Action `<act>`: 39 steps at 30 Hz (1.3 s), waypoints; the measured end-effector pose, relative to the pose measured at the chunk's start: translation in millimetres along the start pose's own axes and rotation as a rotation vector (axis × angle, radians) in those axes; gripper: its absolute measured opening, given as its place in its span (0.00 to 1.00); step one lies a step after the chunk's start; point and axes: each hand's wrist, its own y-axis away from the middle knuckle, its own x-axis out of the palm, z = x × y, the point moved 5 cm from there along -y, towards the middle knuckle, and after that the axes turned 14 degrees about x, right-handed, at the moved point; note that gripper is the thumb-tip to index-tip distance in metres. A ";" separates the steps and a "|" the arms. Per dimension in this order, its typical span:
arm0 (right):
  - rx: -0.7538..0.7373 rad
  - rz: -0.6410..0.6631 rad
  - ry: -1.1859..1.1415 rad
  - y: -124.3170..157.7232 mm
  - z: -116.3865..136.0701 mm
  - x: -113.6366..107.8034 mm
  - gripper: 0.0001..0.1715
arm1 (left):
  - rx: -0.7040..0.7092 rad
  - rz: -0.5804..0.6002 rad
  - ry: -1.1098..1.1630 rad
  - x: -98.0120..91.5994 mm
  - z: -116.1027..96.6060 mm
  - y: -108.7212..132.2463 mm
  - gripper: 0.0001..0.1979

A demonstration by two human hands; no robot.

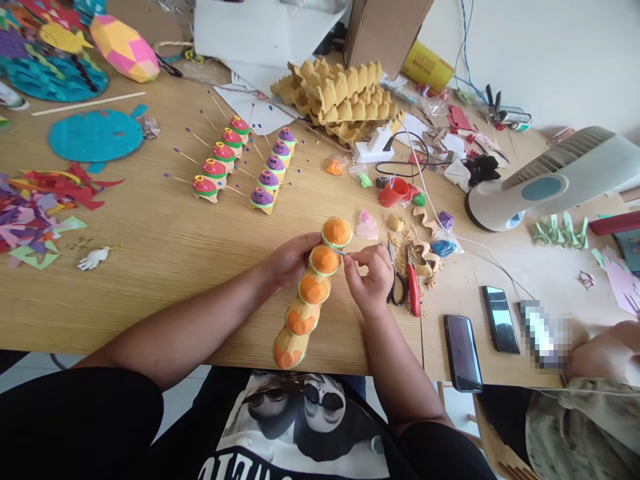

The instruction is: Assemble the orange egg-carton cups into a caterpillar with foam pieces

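Observation:
A strip of egg carton cups (314,289) runs toward me, each cup coated with orange clay and several edged in light green. My left hand (295,259) grips the strip along its far left side, its fingers partly hidden behind the cups. Pinched in my right hand (373,273) is a thin bluish stick (339,252), its tip against the orange clay of the second cup from the far end. The nearest cup shows bare carton between its orange patches. Beyond my hands stand a red-and-green cup strip (221,152) and a purple-and-yellow cup strip (272,168), both with pins stuck in them.
Right of my right hand lie black scissors (398,283) and a red utility knife (413,283) among carton scraps. A red cup (393,192), egg trays (340,93) and a fan (545,180) stand farther back. Phones (463,353) lie near another person's arm (605,350).

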 end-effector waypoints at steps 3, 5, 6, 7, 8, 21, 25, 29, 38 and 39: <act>0.007 -0.007 0.006 0.1 -1.6 0.3 0.07 | -0.003 -0.018 0.001 -1.4 -0.4 -0.1 0.09; 0.026 -0.011 0.014 -0.2 -4.0 1.0 0.08 | 0.001 -0.024 0.000 -1.8 -0.7 -0.1 0.09; 0.039 -0.010 0.013 -0.4 -5.2 1.5 0.08 | 0.005 -0.024 0.001 -1.6 -0.9 -0.2 0.08; 0.053 -0.006 0.009 -0.5 -6.3 1.9 0.08 | 0.009 -0.021 0.002 -1.3 -1.1 -0.2 0.08; 0.069 0.002 0.002 -0.6 -7.3 2.2 0.09 | 0.015 -0.018 0.002 -1.0 -1.4 -0.3 0.08; 0.231 0.079 -0.090 -1.2 -13.8 2.5 0.12 | 0.044 -0.017 -0.033 -0.8 -3.6 0.2 0.09; 0.200 0.065 -0.123 -1.3 -11.1 1.0 0.12 | 0.034 0.004 -0.022 0.3 -3.8 0.5 0.09; 0.208 0.078 -0.090 -1.0 -11.7 1.6 0.12 | 0.026 0.007 -0.015 0.4 -3.8 1.0 0.10; 0.092 0.054 -0.032 -0.6 -5.2 0.1 0.09 | 0.068 0.013 -0.043 -0.4 -4.9 -1.1 0.10; 0.079 0.052 -0.021 -0.8 -3.9 0.2 0.08 | 0.075 0.017 -0.050 -0.3 -5.1 -1.3 0.10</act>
